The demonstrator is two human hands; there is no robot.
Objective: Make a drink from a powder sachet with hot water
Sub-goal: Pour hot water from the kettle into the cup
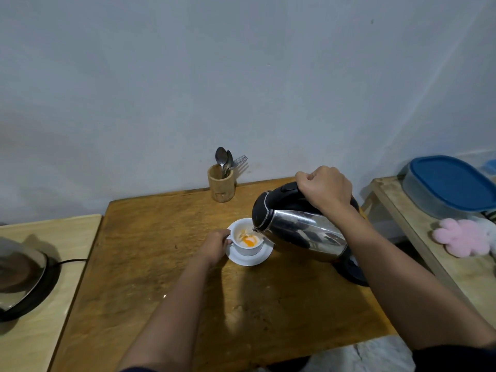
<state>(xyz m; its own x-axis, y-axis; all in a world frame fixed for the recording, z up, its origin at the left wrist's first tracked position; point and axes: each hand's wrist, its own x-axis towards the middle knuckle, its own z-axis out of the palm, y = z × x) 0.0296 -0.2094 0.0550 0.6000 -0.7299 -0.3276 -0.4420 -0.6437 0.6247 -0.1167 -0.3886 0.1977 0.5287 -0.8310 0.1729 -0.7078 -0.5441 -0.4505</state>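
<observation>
Steel kettle (pixel 300 232) tilted, spout over white cup (pixel 248 241) on saucer (pixel 249 260) mid-table, right hand (pixel 326 190) fingers wrapped around its black handle, left hand (pixel 214 245) fingers pinching cup's handle at its left side

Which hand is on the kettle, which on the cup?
Right hand has its grip on the kettle handle, tilting it over the cup. Left hand steadies the cup by its handle.

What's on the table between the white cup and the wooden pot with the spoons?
Nothing. In the head view, only bare wooden table lies between the cup and the wooden holder with its spoons.
</observation>
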